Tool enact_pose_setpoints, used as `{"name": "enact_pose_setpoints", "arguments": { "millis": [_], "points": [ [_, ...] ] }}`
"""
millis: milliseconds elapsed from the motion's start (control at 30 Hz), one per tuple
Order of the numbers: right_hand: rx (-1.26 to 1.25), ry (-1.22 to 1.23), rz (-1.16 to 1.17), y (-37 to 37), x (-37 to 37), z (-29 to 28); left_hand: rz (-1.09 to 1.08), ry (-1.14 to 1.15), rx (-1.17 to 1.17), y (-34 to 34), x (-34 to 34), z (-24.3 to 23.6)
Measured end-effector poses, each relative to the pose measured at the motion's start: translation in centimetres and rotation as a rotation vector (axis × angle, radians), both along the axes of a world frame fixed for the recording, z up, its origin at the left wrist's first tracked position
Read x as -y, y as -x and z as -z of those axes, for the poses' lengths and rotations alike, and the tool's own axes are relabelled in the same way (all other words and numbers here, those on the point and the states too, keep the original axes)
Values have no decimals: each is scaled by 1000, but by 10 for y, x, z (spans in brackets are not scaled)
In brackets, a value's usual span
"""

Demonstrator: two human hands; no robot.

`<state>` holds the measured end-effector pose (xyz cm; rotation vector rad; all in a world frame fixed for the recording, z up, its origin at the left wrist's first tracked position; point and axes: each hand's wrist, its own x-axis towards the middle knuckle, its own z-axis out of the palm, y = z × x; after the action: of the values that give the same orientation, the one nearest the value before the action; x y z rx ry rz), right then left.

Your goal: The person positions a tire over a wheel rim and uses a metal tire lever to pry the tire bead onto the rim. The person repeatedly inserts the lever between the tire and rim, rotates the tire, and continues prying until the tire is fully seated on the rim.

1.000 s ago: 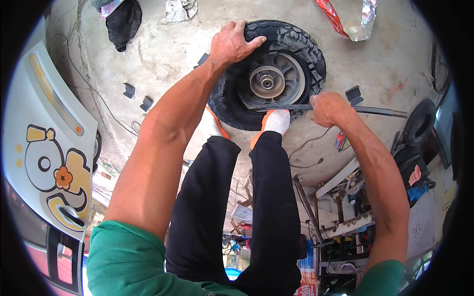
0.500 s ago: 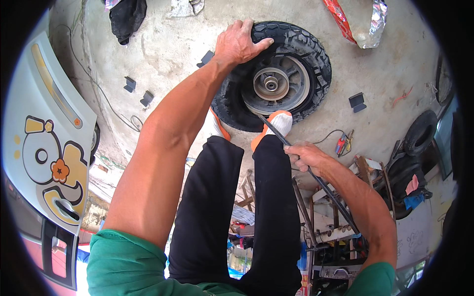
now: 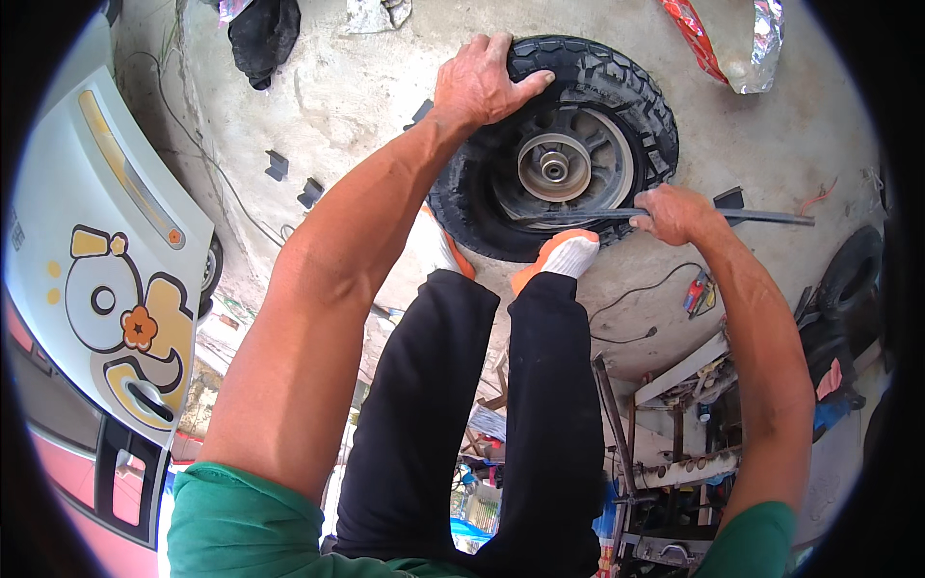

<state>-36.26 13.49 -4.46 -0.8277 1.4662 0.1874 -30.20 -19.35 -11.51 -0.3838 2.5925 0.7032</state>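
A black knobbly tyre (image 3: pixel 634 101) lies on the floor around a grey wheel rim (image 3: pixel 617 154) with a round hub. My left hand (image 3: pixel 477 82) grips the tyre's far left edge, fingers over the tread and thumb along the sidewall. In my right hand (image 3: pixel 676 214) is a long dark pry bar (image 3: pixel 761 216), held nearly level at the tyre's near right side. The bar's left end reaches in at the near edge of the rim, between rim and tyre; its exact tip is hard to make out.
My socked feet (image 3: pixel 570 254) are by the tyre's near edge. A cable and a red tool (image 3: pixel 696 294) lie to the right, with a metal rack (image 3: pixel 674 472) nearer. A white vehicle panel (image 3: pixel 58 202) stands at the left. Foil packaging (image 3: pixel 761 48) lies far right.
My right hand has moved forward and right, swinging the pry bar from a steep slant to nearly level across the tyre's near side. My left hand stays on the tyre.
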Motion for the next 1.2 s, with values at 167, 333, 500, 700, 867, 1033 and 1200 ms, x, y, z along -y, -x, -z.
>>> {"name": "enact_pose_setpoints", "arguments": {
  "millis": [167,333,500,700,867,1033,1200],
  "points": [
    [-108,90,-254,27,111,-28,3,23,-16,1,1,-2],
    [-73,246,-151,-14,55,-59,-24,-27,-30,-9,6,-3],
    [-61,-47,408,-112,-39,-121,-17,-32,-72,-3,-1,-3],
    [-68,-1,555,-134,-44,-141,-6,-37,-23,-9,1,-6],
    [-36,188,-174,10,23,-74,9,-21,-61,-3,3,-1],
    [-55,-11,253,-82,-50,-108,-15,-3,-32,-7,8,4],
    [-50,-54,683,-143,-66,-146,-7,-33,-24,-7,4,-3]
  ]
}}
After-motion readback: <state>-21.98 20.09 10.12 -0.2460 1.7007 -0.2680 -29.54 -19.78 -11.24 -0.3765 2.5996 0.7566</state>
